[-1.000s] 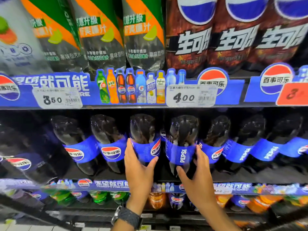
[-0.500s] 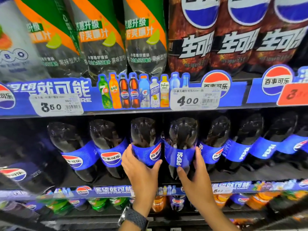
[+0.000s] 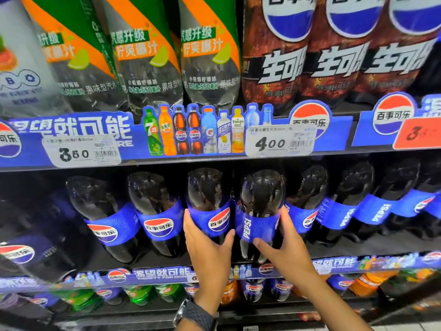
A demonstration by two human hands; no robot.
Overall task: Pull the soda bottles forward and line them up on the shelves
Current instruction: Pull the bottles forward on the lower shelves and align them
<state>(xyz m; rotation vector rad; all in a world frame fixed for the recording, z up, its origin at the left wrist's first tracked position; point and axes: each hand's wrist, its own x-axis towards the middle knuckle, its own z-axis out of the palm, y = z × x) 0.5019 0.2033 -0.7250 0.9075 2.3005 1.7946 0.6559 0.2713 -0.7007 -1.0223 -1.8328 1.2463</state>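
gripping pepsi bottle (image 3: 205,187) at label band with left hand (image 3: 208,247), neighbour bottle (image 3: 261,192) same way with right hand (image 3: 286,244); both standing mid-row near front of middle shelf (image 3: 155,274). likely full: heavy, stiff, slick plastic. best held at label waist.

Light: upper frame brightly lit, middle recess shadowed | Glare: highlights on cola bottles (image 3: 261,187) | Blur: lower corners smeared | Distortion: edges bowed
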